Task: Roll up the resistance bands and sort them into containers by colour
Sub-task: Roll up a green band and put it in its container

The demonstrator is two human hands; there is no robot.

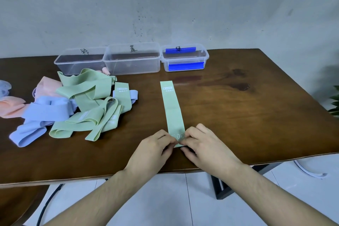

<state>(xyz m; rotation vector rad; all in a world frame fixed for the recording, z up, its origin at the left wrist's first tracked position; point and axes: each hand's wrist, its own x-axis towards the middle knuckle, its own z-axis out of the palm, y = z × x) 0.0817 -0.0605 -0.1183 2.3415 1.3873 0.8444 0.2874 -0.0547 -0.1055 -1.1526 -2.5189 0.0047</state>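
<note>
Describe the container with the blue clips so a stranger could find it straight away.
Three clear plastic tubs line the far edge of the wooden table. The container with the blue clips is the rightmost and smallest; only it has blue latches.

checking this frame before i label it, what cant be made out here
- Head view: the near end of the flat green band is covered by the left hand and right hand, so how far it is rolled is hidden.
- The white print on that band is too small to read.
- A pale blue item is cut off by the left edge.
- The pink piece is partly hidden behind the pile of bands.
</note>
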